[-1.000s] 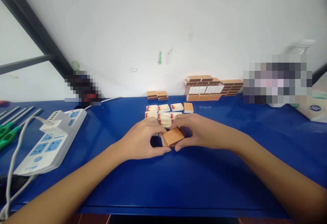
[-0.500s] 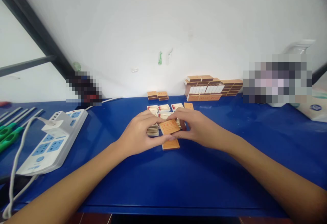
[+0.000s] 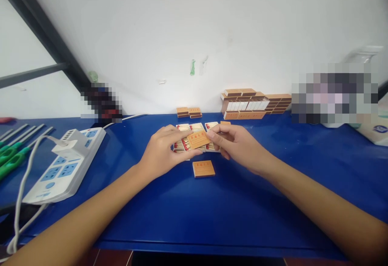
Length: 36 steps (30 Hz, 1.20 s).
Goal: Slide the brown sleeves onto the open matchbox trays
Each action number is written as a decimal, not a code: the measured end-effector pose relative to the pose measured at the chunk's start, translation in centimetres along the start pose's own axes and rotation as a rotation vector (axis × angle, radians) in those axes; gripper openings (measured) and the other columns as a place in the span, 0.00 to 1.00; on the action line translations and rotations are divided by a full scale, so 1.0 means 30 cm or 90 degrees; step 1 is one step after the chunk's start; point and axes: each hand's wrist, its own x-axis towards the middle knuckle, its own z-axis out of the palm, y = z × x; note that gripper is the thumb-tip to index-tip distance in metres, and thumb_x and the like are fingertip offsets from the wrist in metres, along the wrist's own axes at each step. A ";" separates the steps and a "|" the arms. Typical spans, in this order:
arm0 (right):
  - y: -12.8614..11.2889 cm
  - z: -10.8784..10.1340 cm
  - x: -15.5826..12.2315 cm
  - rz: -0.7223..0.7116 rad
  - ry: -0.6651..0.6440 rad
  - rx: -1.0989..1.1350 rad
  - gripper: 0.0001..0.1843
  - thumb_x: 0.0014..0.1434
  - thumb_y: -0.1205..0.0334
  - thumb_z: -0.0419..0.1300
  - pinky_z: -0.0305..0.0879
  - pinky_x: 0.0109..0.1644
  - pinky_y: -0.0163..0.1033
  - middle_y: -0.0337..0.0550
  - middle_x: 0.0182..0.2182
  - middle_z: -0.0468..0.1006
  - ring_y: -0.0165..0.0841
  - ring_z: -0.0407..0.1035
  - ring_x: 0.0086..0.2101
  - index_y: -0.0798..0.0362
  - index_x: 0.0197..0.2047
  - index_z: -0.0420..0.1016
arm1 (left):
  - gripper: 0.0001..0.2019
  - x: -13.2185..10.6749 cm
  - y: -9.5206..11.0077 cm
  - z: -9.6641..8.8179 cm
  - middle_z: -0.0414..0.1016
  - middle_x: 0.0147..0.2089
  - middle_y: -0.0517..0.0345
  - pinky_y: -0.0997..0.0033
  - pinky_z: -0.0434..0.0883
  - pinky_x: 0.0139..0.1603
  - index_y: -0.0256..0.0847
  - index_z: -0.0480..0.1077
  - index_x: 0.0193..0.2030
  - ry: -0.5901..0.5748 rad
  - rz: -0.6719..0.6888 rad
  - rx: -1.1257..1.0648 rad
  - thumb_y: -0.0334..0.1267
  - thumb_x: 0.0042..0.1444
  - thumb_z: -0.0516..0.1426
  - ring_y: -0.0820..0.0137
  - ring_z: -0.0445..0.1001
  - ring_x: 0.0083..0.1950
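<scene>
Between my two hands, above the open trays, a yellow-orange matchbox [image 3: 198,140] with red print is held tilted. My left hand [image 3: 159,148] grips its left end between thumb and fingers. At its upper right corner, the thumb and index finger of my right hand [image 3: 239,144] close on it. Beneath and behind it lie several white matchbox trays [image 3: 197,127] full of red-tipped matches, partly covered by my hands. Nearer to me, a single matchbox [image 3: 203,169] lies flat on the blue table [image 3: 188,213].
Stacked matchboxes [image 3: 244,115] stand against the wall at the back right, and a small group [image 3: 182,111] sits left of them. On the left are a white power strip [image 3: 65,167] with cables and green-handled scissors [image 3: 13,163]. A blurred-out object [image 3: 330,96] is at right.
The held matchbox has moved up and away from the one lying on the table. My right thumb has shifted from its lower edge to its upper right corner. More match heads show.
</scene>
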 end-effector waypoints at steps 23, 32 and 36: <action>0.147 -0.488 0.106 0.158 0.163 -0.463 0.16 0.61 0.48 0.66 0.63 0.28 0.45 0.47 0.21 0.76 0.39 0.70 0.23 0.50 0.32 0.72 | 0.16 0.017 -0.286 -0.137 0.84 0.37 0.50 0.62 0.71 0.37 0.43 0.81 0.40 -0.253 -0.141 0.246 0.53 0.60 0.65 0.58 0.80 0.38; 0.176 -0.371 0.144 -0.198 0.118 -0.647 0.20 0.64 0.50 0.61 0.71 0.55 0.56 0.55 0.51 0.82 0.50 0.75 0.50 0.52 0.53 0.78 | 0.16 0.010 -0.285 -0.112 0.85 0.44 0.51 0.61 0.74 0.41 0.46 0.82 0.48 -0.284 -0.107 0.176 0.53 0.62 0.64 0.59 0.81 0.43; 0.195 -0.297 0.156 -0.229 0.049 -0.659 0.28 0.62 0.55 0.62 0.65 0.64 0.63 0.59 0.59 0.78 0.55 0.68 0.61 0.55 0.64 0.74 | 0.17 0.017 -0.263 -0.106 0.85 0.46 0.51 0.57 0.76 0.46 0.44 0.80 0.49 -0.226 -0.088 0.184 0.54 0.65 0.63 0.58 0.80 0.47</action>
